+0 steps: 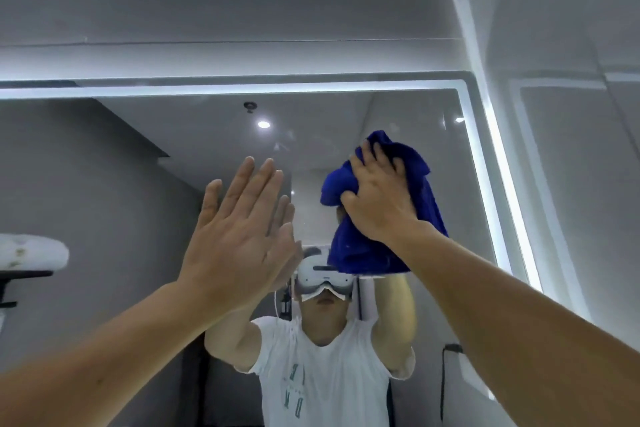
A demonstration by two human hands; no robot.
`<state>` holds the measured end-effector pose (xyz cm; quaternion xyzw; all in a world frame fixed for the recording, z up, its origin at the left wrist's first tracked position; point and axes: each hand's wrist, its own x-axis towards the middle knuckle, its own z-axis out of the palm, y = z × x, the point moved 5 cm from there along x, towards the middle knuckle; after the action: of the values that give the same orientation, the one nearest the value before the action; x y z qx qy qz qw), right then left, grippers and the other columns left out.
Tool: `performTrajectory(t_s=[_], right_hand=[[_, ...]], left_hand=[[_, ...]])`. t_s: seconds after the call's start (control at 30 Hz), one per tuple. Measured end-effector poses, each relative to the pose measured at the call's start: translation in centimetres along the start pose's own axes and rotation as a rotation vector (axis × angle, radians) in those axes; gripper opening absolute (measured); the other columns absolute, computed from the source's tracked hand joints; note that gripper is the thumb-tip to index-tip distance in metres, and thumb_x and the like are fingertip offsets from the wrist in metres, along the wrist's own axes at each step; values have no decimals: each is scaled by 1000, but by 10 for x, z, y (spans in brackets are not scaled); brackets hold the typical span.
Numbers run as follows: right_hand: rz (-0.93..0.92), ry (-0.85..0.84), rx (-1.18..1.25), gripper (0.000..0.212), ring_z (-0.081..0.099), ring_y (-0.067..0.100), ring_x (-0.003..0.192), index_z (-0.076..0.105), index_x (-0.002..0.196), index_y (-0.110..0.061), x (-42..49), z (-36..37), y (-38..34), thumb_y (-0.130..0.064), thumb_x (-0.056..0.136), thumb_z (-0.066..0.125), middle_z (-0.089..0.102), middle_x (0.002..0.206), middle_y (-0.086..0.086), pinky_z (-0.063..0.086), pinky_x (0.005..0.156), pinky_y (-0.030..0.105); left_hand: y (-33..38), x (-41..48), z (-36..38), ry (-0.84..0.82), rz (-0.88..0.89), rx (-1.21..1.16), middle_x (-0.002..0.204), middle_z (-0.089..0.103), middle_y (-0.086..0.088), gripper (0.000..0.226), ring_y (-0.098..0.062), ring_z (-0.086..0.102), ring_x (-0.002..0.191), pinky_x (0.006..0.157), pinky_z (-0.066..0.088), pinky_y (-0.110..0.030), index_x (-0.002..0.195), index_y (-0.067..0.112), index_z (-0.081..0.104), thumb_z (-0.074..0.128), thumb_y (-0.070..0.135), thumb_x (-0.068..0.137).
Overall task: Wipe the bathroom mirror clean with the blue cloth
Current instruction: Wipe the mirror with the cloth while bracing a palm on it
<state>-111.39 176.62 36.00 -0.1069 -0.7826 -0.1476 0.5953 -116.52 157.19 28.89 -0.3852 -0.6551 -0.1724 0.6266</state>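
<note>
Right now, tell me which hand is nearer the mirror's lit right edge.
Right. The right hand holds the blue cloth just left of the lit right edge; the left hand is much farther left of it.

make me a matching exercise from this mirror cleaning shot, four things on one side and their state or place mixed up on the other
Things
1. left hand
2. right hand
3. blue cloth
4. light strip

States or places
A. glows white along the edge of the mirror
B. bunched up, with part of it hanging below a hand
C. fingers straight, holding nothing, raised at the glass
D. grips the cloth against the glass

Pairs: 1-C, 2-D, 3-B, 4-A
</note>
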Motion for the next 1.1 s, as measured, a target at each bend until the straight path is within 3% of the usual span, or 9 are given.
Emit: performTrajectory(t_s=[0.17, 0.3, 0.37, 0.47, 0.57, 0.67, 0.93, 1.03, 1.1], right_hand=[[-275, -123, 94, 73, -11, 14, 149, 11, 156, -18, -34, 17, -46, -35, 92, 40, -3, 164, 0, -17, 116, 33], [-454, -248, 29, 72, -11, 13, 149, 8, 156, -24, -90, 20, -33, -37, 93, 40, -5, 163, -6, -13, 119, 34], [-489, -263, 28, 70, -8, 10, 149, 12, 156, -27, -90, 14, -18, -36, 93, 42, -2, 163, -9, -20, 113, 25], [-342, -151, 97, 69, 0, 9, 148, 19, 155, -26, -54, 1, -3, -29, 92, 48, 7, 163, -8, -24, 105, 13], [-103, 14, 92, 64, 3, 14, 149, 24, 153, -17, 6, -1, -9, -27, 93, 43, 12, 163, 0, -10, 116, 29], [-52, 54, 63, 66, 7, 21, 149, 25, 152, -14, 52, 4, -45, -31, 91, 41, 15, 162, 4, 2, 118, 40], [-596, -135, 57, 72, 4, 17, 150, 22, 154, -20, -18, 31, -101, -37, 89, 49, 13, 163, -1, 8, 121, 41], [-701, -229, -4, 73, 4, 13, 149, 21, 153, -29, -54, 26, -66, -39, 87, 52, 11, 162, -7, 3, 121, 35], [-624, -203, -31, 76, -1, 9, 148, 21, 153, -31, -49, 14, -30, -38, 86, 55, 7, 162, -11, -7, 118, 26]], left_hand=[[5, 8, 5, 4, -10, -1, 164, 8, -1, 66, -16, -3, 152, 122, 7, -50, 152, 14, 10, 15, 46, 94], [14, 8, 8, -26, -8, 11, 164, 0, -1, 68, -15, -9, 151, 123, 5, -49, 153, 15, 7, 10, 47, 93], [18, 5, 7, -38, 8, 9, 164, 1, -2, 68, -16, -8, 152, 123, 6, -50, 153, 14, 8, 12, 46, 93], [15, 4, 3, -35, 16, -4, 164, 3, 0, 66, -15, -8, 152, 122, 7, -51, 152, 15, 7, 15, 45, 94], [6, 6, -4, -6, 26, -2, 164, 3, 1, 64, -14, -8, 152, 123, 5, -49, 152, 17, 5, 15, 46, 95], [-6, 8, -10, 12, 18, 10, 164, 7, 3, 65, -12, -6, 152, 122, 4, -48, 154, 17, 12, 14, 46, 95], [-36, 16, -12, -6, -123, 15, 164, -8, 8, 73, -7, -18, 149, 122, -9, -40, 156, 23, 0, 3, 56, 90], [-40, 17, -18, -14, -140, 16, 164, -8, 10, 72, -3, -20, 147, 120, -16, -32, 157, 25, 1, 5, 55, 91], [-43, 18, -22, -20, -140, 12, 164, -9, 11, 77, -1, -22, 146, 118, -18, -30, 157, 25, 1, 0, 58, 87]])
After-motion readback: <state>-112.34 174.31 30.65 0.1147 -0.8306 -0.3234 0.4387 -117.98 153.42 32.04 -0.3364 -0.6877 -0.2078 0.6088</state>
